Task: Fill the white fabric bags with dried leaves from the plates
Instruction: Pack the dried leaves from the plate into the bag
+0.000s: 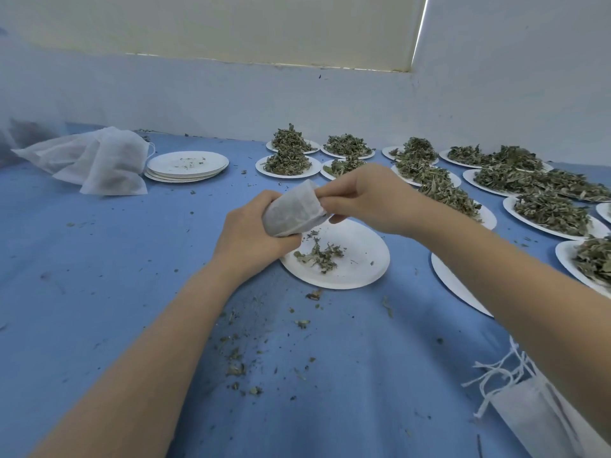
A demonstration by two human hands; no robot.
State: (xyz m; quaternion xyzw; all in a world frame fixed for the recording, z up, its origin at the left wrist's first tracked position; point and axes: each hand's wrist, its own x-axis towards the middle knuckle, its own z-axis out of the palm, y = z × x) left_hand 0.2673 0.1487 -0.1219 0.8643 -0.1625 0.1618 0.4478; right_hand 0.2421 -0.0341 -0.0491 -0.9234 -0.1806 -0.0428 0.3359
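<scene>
Filling is under way at frame centre: a bag [292, 211], dark with leaves, is gripped round its body by the left hand [251, 229] while its mouth is pinched by the right hand [367, 196], above a near-empty plate [360, 259]. The mouth should be kept over the plate so spills are caught. The last leaves [319, 254] should be gathered next. Full plates [555, 214] are seen at right.

Blue cloth [99, 292] meets pale walls [231, 94]; daylight edges a blind [264, 24].
</scene>
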